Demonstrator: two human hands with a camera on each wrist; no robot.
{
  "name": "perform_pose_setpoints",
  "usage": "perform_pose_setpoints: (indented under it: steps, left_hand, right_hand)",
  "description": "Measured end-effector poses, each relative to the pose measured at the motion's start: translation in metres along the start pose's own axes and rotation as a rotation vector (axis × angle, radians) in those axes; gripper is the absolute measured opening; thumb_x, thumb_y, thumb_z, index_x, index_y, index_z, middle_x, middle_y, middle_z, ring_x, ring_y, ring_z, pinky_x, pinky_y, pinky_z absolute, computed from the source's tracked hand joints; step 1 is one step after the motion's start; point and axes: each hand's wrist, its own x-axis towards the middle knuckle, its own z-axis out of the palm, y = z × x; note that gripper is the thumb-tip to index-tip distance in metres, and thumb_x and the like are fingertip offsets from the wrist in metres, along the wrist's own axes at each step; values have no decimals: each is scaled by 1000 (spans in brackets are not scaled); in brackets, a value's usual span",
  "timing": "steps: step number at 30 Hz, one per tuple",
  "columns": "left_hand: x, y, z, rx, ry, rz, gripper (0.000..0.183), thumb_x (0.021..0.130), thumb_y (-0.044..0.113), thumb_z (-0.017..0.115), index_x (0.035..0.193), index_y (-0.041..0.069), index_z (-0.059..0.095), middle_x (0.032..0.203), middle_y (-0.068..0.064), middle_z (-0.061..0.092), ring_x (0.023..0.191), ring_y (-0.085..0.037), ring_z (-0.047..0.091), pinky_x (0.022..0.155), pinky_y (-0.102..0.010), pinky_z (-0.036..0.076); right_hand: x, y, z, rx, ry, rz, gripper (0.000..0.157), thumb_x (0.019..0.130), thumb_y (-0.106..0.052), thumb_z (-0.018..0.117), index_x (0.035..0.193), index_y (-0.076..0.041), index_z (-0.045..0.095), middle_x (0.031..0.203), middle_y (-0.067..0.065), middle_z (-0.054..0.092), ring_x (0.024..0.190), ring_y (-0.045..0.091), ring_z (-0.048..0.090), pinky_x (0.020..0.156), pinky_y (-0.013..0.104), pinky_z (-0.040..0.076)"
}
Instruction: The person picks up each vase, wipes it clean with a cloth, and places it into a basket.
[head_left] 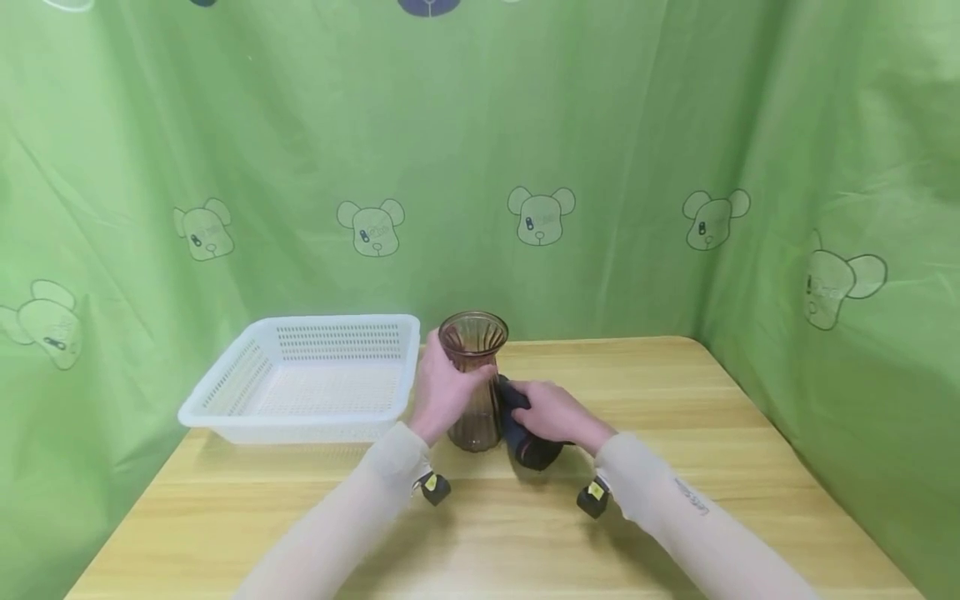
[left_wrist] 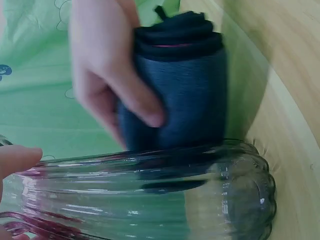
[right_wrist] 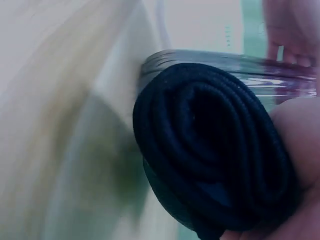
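Note:
A tall, ribbed vase of brownish-purple tinted glass (head_left: 476,421) is upright at the middle of the table, its base at or just above the wood. My left hand (head_left: 442,385) grips it below the flared rim, thumb across the near side. Close against the vase's right side is a rolled dark blue cloth (head_left: 534,450) with black edging. My right hand (head_left: 553,410) holds this roll from the right. The left wrist view shows the roll (left_wrist: 182,95) alongside the glass; its coiled end (right_wrist: 210,145) faces the right wrist camera. The right fingers on its far side are mostly hidden.
A white perforated plastic basket (head_left: 300,432) sits left of the vase, near my left hand. Beneath everything is a light wooden table (head_left: 675,492). Green curtains (head_left: 465,117) with bear-head prints hang behind it and at both sides.

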Motion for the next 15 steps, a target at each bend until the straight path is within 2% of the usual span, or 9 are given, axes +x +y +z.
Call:
perform_pose_setpoints:
  steps: [6, 9, 11, 15]
  left_hand:
    - [0, -1, -1, 9, -16, 5, 90, 75, 30, 86, 147, 14, 36, 136, -12, 61, 126, -28, 58, 109, -47, 47]
    - [0, -1, -1, 9, -37, 7, 89, 75, 28, 85, 148, 13, 36, 134, -12, 62, 124, -28, 59, 108, -47, 49]
    - [0, -1, -1, 5, -59, -3, 91, 74, 28, 84, 149, 14, 35, 136, -12, 61, 125, -28, 59, 108, -48, 48]
    - [0, 1, -1, -7, -89, -25, 93, 75, 31, 84, 151, 15, 33, 140, -12, 58, 129, -29, 56, 111, -50, 45]
  right_hand:
    - [-1, -21, -36, 39, 81, -59, 57, 97, -18, 63, 150, -9, 47, 129, 26, 64, 77, 18, 64, 67, 30, 55]
    - [0, -30, -50, 68, 138, -72, 58, 97, -20, 62, 152, -12, 45, 128, 26, 64, 75, 21, 64, 64, 33, 55]
    - [2, -32, -53, 71, 157, -75, 57, 98, -20, 61, 152, -13, 45, 126, 25, 66, 74, 21, 64, 64, 33, 55]
    - [7, -26, -44, 24, 115, -81, 53, 98, -17, 60, 149, -6, 48, 122, 26, 67, 78, 21, 65, 67, 33, 56]
